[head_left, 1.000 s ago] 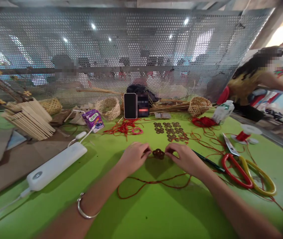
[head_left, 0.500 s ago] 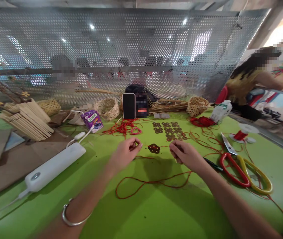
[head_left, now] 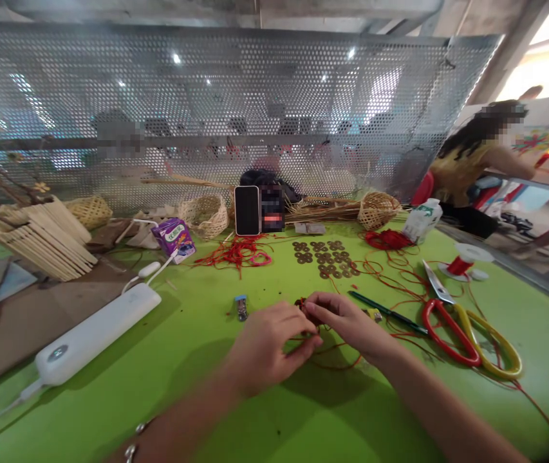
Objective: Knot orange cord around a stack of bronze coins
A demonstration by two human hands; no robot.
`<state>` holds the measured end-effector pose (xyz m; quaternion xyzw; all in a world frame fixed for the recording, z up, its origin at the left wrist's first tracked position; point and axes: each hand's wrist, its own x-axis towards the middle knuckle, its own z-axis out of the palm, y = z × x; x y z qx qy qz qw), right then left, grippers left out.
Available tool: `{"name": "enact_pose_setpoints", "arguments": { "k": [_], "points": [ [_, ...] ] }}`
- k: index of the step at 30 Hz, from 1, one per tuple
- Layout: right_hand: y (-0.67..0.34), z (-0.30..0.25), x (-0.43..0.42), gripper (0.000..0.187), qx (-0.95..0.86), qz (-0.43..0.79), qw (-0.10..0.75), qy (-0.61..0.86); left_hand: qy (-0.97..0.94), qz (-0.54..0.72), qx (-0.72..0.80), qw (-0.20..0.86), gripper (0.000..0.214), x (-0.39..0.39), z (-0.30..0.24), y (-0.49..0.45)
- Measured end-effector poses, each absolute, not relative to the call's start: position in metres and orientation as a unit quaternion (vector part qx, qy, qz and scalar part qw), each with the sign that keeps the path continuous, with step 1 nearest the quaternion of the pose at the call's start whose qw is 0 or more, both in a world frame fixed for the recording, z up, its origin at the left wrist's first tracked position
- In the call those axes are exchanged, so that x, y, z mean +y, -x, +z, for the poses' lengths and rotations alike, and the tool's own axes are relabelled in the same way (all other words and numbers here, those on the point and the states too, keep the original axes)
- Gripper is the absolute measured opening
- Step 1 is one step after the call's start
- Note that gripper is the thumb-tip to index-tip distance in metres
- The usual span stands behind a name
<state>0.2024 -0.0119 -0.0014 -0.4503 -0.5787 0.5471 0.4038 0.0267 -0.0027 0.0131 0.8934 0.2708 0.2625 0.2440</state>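
Note:
Both my hands meet at the middle of the green table point(head_left: 197, 399). My left hand point(head_left: 267, 344) is closed, its fingers pinched around red cord point(head_left: 336, 360) and a small dark coin cluster that is mostly hidden between the hands. My right hand point(head_left: 346, 318) is closed too, pinching the same cluster from the right. Loops of the red cord trail under and right of the hands. A small lighter point(head_left: 241, 307) lies just left of my left hand.
Several brown coin clusters point(head_left: 325, 257) lie beyond the hands. Red and yellow scissors point(head_left: 467, 328), a dark pen point(head_left: 385, 308), a red thread spool point(head_left: 462, 265), a white power bank point(head_left: 93, 334), a phone point(head_left: 247, 210), wicker baskets point(head_left: 205, 215), bamboo sticks point(head_left: 42, 241). A person sits at far right.
My hands were apart with the coin cluster strung on cord between them; now they have come together nearer to me, gripping the cluster. The lighter has come into view.

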Motion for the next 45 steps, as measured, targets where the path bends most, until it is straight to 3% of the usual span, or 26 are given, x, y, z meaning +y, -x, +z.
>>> {"name": "enact_pose_setpoints", "arguments": {
  "k": [4,8,13,20,27,38,45],
  "points": [
    [-0.203,0.002,-0.014,0.031,-0.533,0.595,0.434,0.417,-0.809,0.373,0.331,0.310,0.020,0.011,0.013,-0.020],
    [-0.204,0.003,-0.017,0.028,-0.489,0.633,0.451,0.395,-0.802,0.269,0.330,0.418,0.037,0.020,0.006,-0.020],
    [-0.207,0.003,-0.017,0.026,-0.478,0.643,0.451,0.393,-0.753,0.254,0.323,0.513,0.018,0.020,-0.001,-0.026],
    [-0.208,0.003,-0.017,0.025,-0.439,0.655,0.479,0.386,-0.729,0.289,0.317,0.534,0.017,0.023,-0.001,-0.022],
    [-0.220,0.001,-0.011,0.024,-0.349,0.642,0.568,0.379,-0.737,0.289,0.366,0.490,0.014,0.029,0.000,-0.017],
    [-0.239,-0.002,-0.009,0.031,-0.391,0.627,0.548,0.392,-0.727,0.267,0.351,0.526,0.010,0.030,0.005,-0.014],
    [-0.263,0.003,-0.005,0.044,-0.447,0.489,0.570,0.487,-0.781,0.203,0.382,0.450,0.012,0.039,0.008,0.001]
  ]
}}
